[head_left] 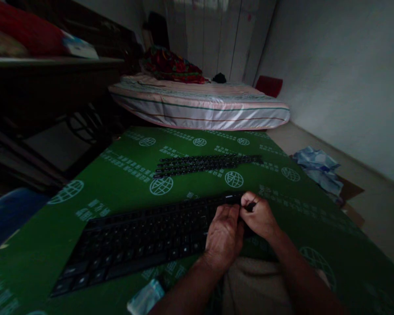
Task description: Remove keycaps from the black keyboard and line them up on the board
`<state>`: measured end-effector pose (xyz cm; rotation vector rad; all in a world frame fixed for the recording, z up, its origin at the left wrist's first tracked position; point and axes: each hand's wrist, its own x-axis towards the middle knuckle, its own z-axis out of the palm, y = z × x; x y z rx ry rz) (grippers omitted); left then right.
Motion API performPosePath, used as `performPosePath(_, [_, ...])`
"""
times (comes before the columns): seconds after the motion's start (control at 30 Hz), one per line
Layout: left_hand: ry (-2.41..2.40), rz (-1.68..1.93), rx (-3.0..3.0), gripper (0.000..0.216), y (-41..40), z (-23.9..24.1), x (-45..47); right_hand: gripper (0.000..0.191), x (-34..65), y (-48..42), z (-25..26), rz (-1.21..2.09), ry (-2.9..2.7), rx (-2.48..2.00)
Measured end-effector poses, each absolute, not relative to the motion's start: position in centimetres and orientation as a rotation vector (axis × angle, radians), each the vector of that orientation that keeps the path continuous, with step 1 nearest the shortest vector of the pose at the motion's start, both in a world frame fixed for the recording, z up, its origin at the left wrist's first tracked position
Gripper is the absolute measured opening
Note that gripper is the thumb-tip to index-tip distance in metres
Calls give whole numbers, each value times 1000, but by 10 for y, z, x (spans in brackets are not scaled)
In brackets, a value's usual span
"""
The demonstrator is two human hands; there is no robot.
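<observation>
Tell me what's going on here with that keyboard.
A person sits at a green printed sheet with both hands at the right end of a black keyboard. The left hand lies over the keys there. The right hand pinches a small dark piece at the keyboard's far right corner; the dim light hides what it is. Farther out on the sheet lies a separate strip of dark key rows, untouched. A striped mattress lies beyond.

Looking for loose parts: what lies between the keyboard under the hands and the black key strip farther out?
In the head view, only green printed cloth lies between keyboard and key strip.
</observation>
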<state>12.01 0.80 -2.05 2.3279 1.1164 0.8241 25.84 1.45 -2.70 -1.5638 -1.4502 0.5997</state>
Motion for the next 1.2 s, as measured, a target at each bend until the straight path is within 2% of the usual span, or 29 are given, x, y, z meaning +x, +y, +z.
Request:
performPosePath(0.67, [1225,755,2338,28,12,-13,128,6,258,16,-29,551,-1390,-1503])
performPosePath(0.9, [1237,759,2342,30,15,-15,130,6,258,16,-32,507,-1398,-1508])
performPosePath(1.2, [1237,803,2377,9,14,-19,131,8,260,16,-24,535,-1319,-1492])
